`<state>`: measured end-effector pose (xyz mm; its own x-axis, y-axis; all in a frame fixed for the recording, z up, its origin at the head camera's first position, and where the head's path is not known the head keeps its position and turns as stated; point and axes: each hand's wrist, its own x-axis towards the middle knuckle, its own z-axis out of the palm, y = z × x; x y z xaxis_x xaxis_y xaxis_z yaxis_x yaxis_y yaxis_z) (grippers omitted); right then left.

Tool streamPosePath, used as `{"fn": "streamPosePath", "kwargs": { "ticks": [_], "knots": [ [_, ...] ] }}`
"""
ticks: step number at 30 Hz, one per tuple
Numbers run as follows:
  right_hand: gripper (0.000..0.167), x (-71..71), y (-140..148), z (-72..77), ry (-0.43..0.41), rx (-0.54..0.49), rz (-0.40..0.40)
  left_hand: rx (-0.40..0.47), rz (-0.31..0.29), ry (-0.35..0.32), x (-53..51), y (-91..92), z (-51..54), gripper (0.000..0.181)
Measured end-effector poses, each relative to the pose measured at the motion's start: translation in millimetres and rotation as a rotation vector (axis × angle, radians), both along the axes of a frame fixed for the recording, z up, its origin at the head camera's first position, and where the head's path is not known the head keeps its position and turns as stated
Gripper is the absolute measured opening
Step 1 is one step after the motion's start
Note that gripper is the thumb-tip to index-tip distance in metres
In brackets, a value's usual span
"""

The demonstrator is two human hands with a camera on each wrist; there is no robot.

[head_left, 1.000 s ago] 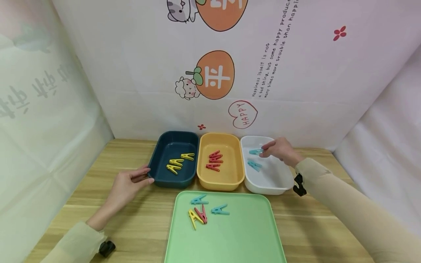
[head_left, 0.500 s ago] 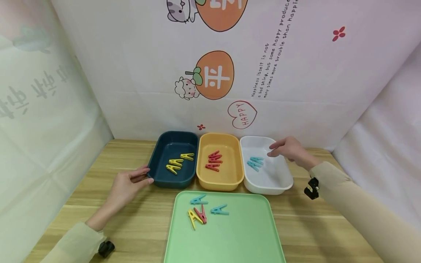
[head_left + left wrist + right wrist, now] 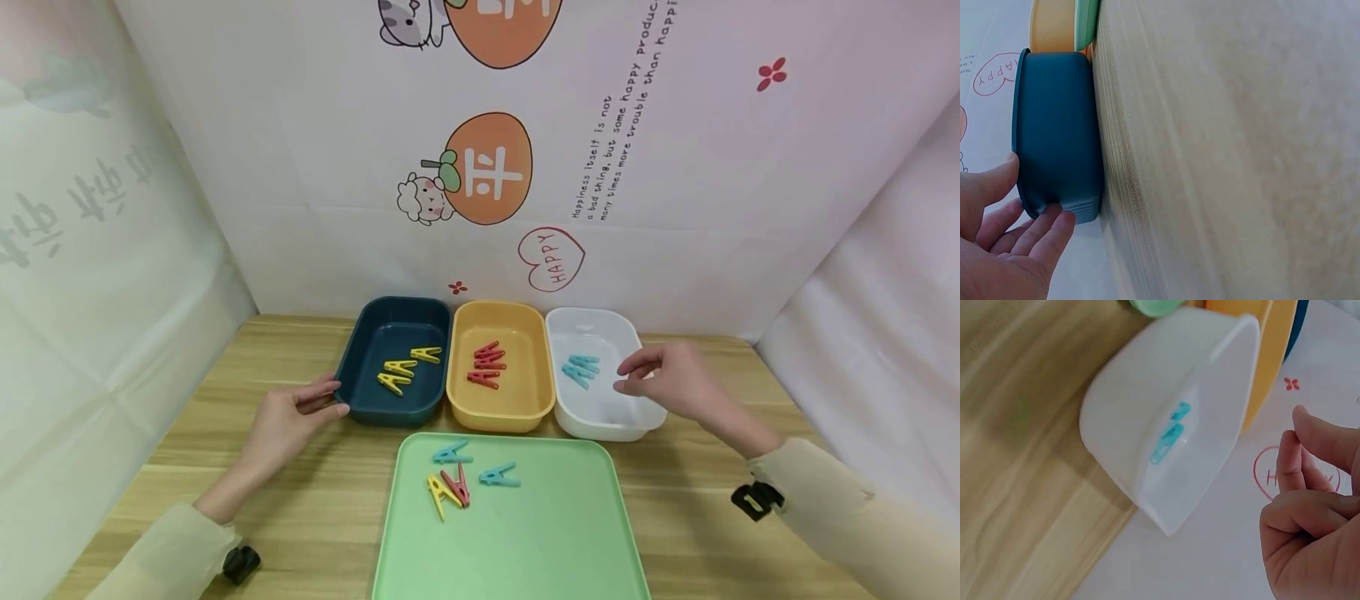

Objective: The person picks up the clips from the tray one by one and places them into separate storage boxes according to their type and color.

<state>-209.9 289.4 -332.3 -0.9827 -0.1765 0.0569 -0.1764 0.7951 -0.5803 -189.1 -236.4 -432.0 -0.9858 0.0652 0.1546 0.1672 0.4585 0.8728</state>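
My left hand (image 3: 288, 421) holds the near left corner of the dark blue bin (image 3: 397, 414). In the left wrist view its thumb (image 3: 1000, 178) lies at the rim and its fingers touch the end wall. My right hand (image 3: 675, 379) hovers over the right side of the white bin (image 3: 611, 431) with nothing in it. The right wrist view shows the thumb and index tips close together, other fingers bent. Light blue clothespins (image 3: 579, 368) lie in the white bin, yellow clothespins (image 3: 397, 375) in the dark blue bin, and red clothespins (image 3: 487, 363) in the yellow bin (image 3: 502, 423).
In front of the bins, a green tray (image 3: 517, 542) bears a yellow clothespin (image 3: 442, 496), a red clothespin (image 3: 457, 485) and two light blue clothespins (image 3: 498, 475). A printed white sheet (image 3: 337, 167) hangs behind the wooden table (image 3: 322, 500).
My right hand has let a light blue clothespin drop into the white bin, then drawn back toward me and to the right. The left hand has kept its place.
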Motion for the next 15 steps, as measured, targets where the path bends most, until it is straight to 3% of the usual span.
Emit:
{"fn": "streamPosePath", "kwargs": {
  "ticks": [7, 15],
  "knots": [
    [0.01, 29.1, -15.7, -17.4, 0.074, -0.028, 0.028, -0.01, 0.0, 0.0, -1.5, 1.7, -1.3, 0.047],
    [0.008, 53.2, -33.8, -37.6, -0.031, -0.108, 0.082, 0.01, -0.006, 0.008, -0.7, 0.2, -2.1, 0.047]
  ]
}}
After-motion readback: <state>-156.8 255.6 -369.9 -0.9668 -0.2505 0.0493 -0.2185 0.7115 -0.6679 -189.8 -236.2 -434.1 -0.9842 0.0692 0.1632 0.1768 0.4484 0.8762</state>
